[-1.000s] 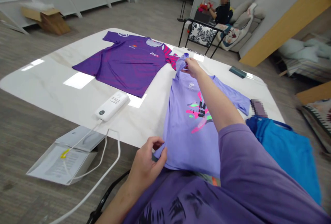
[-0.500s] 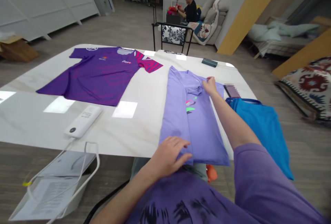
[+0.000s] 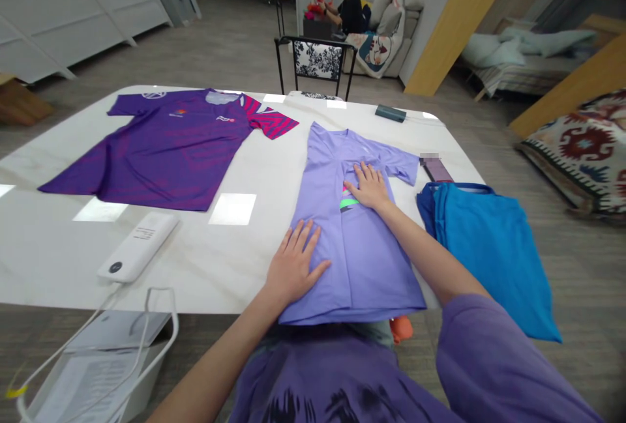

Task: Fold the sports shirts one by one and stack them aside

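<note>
A lavender T-shirt (image 3: 376, 266) lies on the white table in front of me, its left side folded inward over the front. Its right sleeve points out to the right, and the hem reaches the near table edge. Flat on the folded side, near the lower left, rests my left hand (image 3: 293, 266) with fingers spread. My right hand (image 3: 369, 187) presses on the upper middle of the shirt, open, partly covering a pink and green print. Over to the left, a dark purple jersey (image 3: 166, 149) with a pink-striped sleeve is spread out face up.
Blue folded clothing (image 3: 489, 234) hangs over the table's right edge, beside a phone (image 3: 437, 169). A dark case (image 3: 390, 113) lies at the back. A white device (image 3: 139, 247) with a cable sits front left, above a bin (image 3: 151, 371). Beyond a chair (image 3: 317, 61) sits a person (image 3: 352, 12).
My right hand has left the right shoulder and now lies flat on the shirt's middle; the right sleeve is spread outward. My left hand has shifted left and up, fingers spreading.
</note>
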`<state>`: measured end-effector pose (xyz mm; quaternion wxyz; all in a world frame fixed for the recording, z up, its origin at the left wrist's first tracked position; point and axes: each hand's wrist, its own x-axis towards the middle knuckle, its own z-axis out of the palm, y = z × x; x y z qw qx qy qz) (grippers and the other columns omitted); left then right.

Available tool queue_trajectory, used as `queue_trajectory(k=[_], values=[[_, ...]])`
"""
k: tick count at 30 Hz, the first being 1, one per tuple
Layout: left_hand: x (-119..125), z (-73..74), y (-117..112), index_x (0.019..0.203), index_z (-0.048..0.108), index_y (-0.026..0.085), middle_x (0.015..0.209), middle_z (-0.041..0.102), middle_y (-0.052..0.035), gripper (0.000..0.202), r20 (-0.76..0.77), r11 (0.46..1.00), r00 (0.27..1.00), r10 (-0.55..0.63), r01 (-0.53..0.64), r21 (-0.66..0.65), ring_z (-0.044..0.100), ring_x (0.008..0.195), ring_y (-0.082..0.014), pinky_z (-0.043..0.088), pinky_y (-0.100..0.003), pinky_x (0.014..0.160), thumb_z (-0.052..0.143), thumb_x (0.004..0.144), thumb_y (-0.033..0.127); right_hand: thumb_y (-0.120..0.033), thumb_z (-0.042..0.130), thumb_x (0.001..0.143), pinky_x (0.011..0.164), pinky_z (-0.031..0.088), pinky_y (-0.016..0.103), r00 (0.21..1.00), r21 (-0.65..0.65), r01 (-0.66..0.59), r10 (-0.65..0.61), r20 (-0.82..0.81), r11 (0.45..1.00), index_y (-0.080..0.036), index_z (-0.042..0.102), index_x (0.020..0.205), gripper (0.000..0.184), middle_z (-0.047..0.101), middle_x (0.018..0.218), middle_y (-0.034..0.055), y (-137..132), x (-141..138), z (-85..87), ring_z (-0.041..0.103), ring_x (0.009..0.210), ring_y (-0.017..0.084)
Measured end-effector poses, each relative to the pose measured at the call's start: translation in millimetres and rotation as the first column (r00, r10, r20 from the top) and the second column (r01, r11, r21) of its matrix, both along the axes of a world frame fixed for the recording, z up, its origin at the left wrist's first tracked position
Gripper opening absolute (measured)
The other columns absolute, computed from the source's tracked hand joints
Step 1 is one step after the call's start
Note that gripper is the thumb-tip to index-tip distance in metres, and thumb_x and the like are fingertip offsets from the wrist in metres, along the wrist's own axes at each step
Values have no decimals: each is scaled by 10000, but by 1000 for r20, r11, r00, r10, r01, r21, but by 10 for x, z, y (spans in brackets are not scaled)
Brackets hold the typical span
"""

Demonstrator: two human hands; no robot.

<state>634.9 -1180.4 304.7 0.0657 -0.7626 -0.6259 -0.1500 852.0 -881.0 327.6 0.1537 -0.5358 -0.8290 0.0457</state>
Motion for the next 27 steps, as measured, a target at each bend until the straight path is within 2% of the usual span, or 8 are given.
queue_trajectory(k=[3,6,9,12,15,18,23,27], values=[[-147,55,148,1814,437,178,1914,318,-142,802,-8,1000,1000,-3,3,-10,283,1799,-377,294,-615,1475,567,1149,607,-775,386,1105,1491,90,624,1000,-22,16,-16,-3,1000,-217,362,1858,938,195,1942,109,156,-148,86,156,1823,376],[-172,47,142,1824,415,174,1917,306,-147,827,-2,1000,1000,-14,14,5,281,1798,-390,311,-626,1469,582,1141,611,-723,373,1134,1486,55,652,1000,21,-4,5,-27,1000,-196,438,1819,867,253,1924,133,344,-383,272,176,1819,379],[-133,18,40,1853,351,194,1919,299,-149,860,15,999,1000,-16,15,36,297,1791,-401,356,-642,1448,600,1134,595,-643,334,1169,1494,104,607,981,83,-172,178,-78,982,-192,426,1826,802,265,1924,103,694,-785,553,195,1819,337],[-110,14,-32,1886,250,249,1914,321,-137,925,39,999,999,-6,4,42,351,1770,-408,417,-662,1416,634,1115,588,-593,322,1183,1493,172,552,946,52,-299,303,-117,953,-181,374,1850,786,246,1932,80,1195,-1308,780,215,1815,317],[-121,25,-48,1899,186,316,1900,360,-110,1004,80,1000,997,20,-21,19,414,1738,-426,482,-684,1378,669,1076,628,-616,309,1188,1491,132,593,953,-51,-287,280,-112,957,-197,341,1863,795,222,1937,80,1666,-1771,831,201,1817,327],[-163,40,-28,1900,159,347,1903,358,-86,1027,86,1000,996,28,-27,-13,439,1725,-423,518,-680,1350,665,1067,672,-643,307,1184,1483,44,638,966,-101,-256,250,-69,961,-200,296,1877,822,170,1947,81,1998,-2066,755,131,1830,336],[-337,83,98,1896,169,329,1928,295,-90,1001,81,999,996,23,-19,-50,365,1764,-408,415,-684,1406,636,1089,694,-678,312,1183,1470,-61,647,963,-77,-267,262,-71,961,-195,254,1888,856,153,1953,89,2312,-2289,709,89,1834,331],[-496,123,172,1889,222,311,1923,311,-112,964,54,997,999,0,4,-74,329,1779,-404,331,-658,1446,633,1098,676,-700,300,1196,1465,-38,662,941,-6,-294,288,-179,956,-231,303,1866,818,251,1935,98,2388,-2030,821,147,1820,332]])
